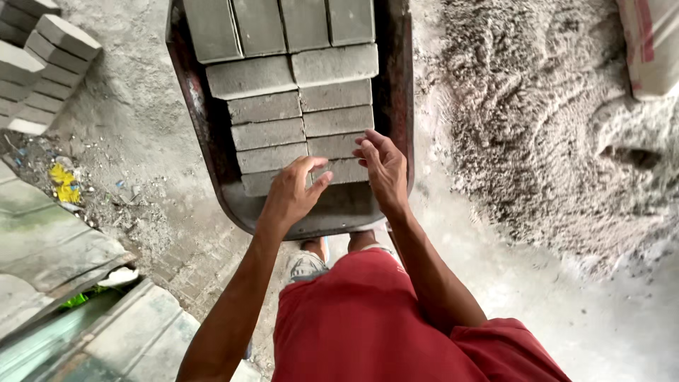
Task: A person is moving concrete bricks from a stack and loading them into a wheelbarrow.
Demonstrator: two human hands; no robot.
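Bare, dusty concrete ground spreads under the scene, with a heap of coarse grey sand (559, 134) well to the right of the hands. A rusty wheelbarrow (212, 141) stands in front of the person, its tray stacked with grey concrete paving blocks (297, 106); the far end of the tray and the top row of blocks are cut off by the frame.

The left hand (293, 194) rests with loosely spread fingers on the nearest block (258, 182) at the front of the stack, not closed around it. The right hand (382, 166), just beside it, lies open with its fingertips touching the neighbouring front block (346, 170); how far the palm presses on it is hidden.

Far left of the hands, another pile of blocks (39, 67) is cropped at the corner. A yellow scrap (64, 182) lies below it, too small to identify. At upper right, a pale sack with a red stripe (654, 42) is only partly visible. Red clothing hides the person's legs.
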